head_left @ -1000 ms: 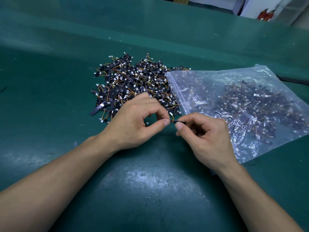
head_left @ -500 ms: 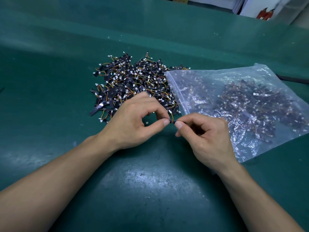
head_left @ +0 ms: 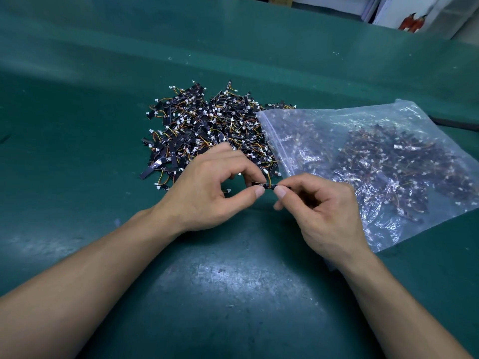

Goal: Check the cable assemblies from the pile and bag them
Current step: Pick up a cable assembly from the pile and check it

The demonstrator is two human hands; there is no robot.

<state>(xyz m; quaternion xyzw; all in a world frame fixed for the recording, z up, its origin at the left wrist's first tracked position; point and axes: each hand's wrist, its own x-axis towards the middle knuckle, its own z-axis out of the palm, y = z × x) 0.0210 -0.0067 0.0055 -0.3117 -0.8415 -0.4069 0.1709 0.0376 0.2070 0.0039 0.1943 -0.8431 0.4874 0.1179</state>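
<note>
Your left hand (head_left: 207, 193) and right hand (head_left: 324, 211) each pinch one end of a single cable assembly (head_left: 268, 186) between thumb and forefinger, low over the green mat (head_left: 233, 294). The pile (head_left: 207, 130) lies at 12 o'clock from your left hand. The clear bag (head_left: 363, 156), partly filled, lies at 2 o'clock, its edge against the pile.

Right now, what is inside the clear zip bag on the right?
Through the clear zip bag a heap of cable assemblies shows: dark strips, orange wires, white connectors. Its near corner lies behind the right hand, so what is there cannot be seen.
</note>
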